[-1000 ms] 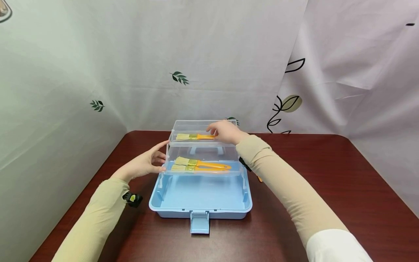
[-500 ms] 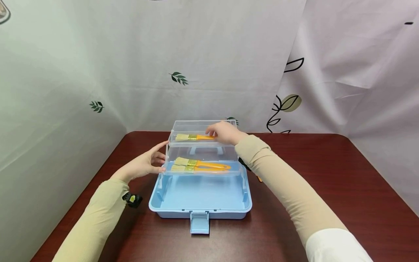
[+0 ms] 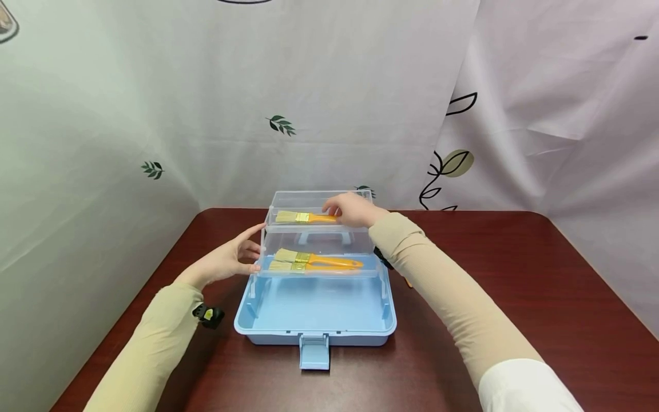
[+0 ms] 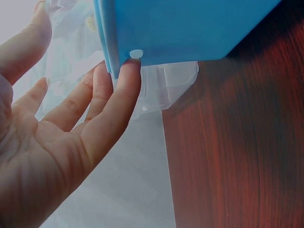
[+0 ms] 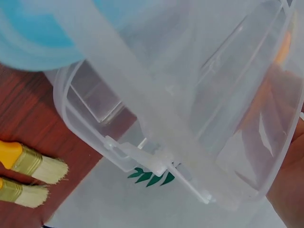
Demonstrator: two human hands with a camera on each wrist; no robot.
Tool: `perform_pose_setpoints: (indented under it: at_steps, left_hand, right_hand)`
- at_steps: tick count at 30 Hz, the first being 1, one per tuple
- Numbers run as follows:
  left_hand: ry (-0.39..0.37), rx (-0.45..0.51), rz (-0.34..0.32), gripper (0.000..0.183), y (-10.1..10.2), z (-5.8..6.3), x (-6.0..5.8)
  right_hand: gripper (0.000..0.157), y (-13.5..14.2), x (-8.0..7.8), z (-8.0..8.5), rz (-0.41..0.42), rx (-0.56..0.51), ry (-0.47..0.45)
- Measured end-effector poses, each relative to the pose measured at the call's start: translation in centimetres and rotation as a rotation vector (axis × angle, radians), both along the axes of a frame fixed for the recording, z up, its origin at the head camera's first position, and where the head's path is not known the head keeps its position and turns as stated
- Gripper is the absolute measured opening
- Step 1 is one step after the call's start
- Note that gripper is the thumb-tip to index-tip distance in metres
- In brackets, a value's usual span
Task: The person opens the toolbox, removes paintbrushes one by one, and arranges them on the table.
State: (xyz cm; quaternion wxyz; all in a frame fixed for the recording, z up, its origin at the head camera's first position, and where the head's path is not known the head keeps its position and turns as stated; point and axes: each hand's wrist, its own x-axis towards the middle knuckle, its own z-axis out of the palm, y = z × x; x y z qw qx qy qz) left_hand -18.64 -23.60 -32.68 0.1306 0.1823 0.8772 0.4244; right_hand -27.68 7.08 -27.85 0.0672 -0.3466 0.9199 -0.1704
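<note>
Above the open blue box (image 3: 319,309), two clear trays stand in steps: the lower tray (image 3: 283,237) holds two brushes (image 3: 294,256) side by side, partly overlapping, and the upper tray (image 3: 309,228) holds one brush, the upper brush (image 3: 296,217), bristles toward the box's left side. Its handle end is hidden under the right hand (image 3: 352,209), which is behind the box's open middle with fingers curled down and pinching that handle; the exact fingertip contact is covered, and the right wrist view shows only a cut-off piece of this hand, with a blurred orange streak through the plastic. At the box's left side, the left hand (image 3: 223,263) is spread wide, grasping nothing, its thumb and a finger touching the trays' ends; from the left wrist, one fingertip meets the blue wall by one white rivet (image 4: 136,53), though how hard it presses cannot be told. Right of the box, two more brushes (image 5: 28,163) lie on the dark table (image 3: 515,274), handles cut off by the wrist view's edge; from the head, one orange tip (image 3: 409,282) shows beside the right forearm. That makes five brushes visible. One latch (image 3: 314,353) hangs at the box's front, and one clear panel (image 3: 309,198) rises behind the trays, hard to make out.
</note>
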Motion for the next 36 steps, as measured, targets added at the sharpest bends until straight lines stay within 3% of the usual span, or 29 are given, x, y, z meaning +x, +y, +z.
perform_pose_setpoints:
  at_steps: [7, 20, 36]
  left_hand:
    - [-0.004, -0.002, 0.004, 0.099, 0.1, -0.1, 0.1]
    - [0.007, -0.009, 0.004, 0.099, 0.1, -0.1, 0.1]
    - [0.002, -0.004, 0.008, 0.099, -0.1, -0.2, 0.0]
  right_hand:
    - [0.04, -0.1, -0.3, 0.4, -0.036, -0.043, -0.111]
    - [0.04, -0.3, -0.6, 1.0, -0.049, -0.006, -0.226]
    - [0.038, -0.3, -0.6, 1.3, -0.134, -0.161, -0.37]
